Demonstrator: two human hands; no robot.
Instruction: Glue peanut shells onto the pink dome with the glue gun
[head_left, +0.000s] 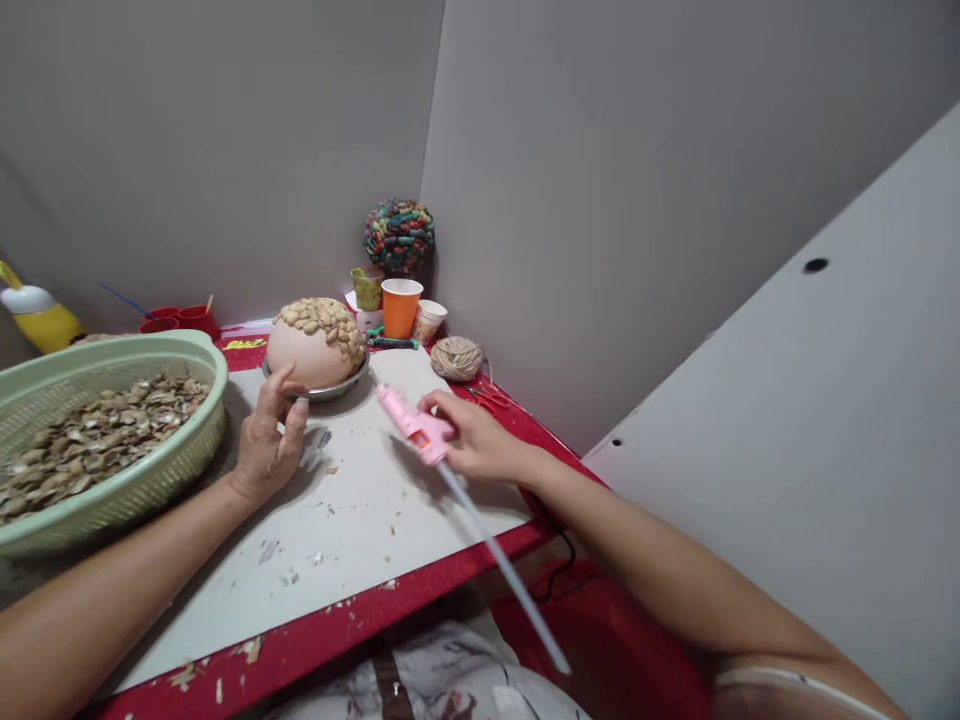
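My right hand [476,435] is wrapped around a pink glue gun [416,425]. A long translucent glue stick [510,575] sticks out of its back end, and its nozzle points toward the far left. My left hand [270,435] is raised over the white board, thumb and forefinger tips brought together; what they hold, if anything, I cannot make out. Just beyond it, a pinkish ball [304,355] rests in a shallow metal dish [341,388]. Pistachio-like shells [322,318] cover the ball's top and right side; its lower front is bare.
A green basket [176,455] full of loose shells [112,430] stands at left. Behind are an orange cup [401,308], a colourful ball [400,236], twine [456,358] and red scissors [491,397]. Scraps dot the white board [352,540]. Grey walls enclose the back and right.
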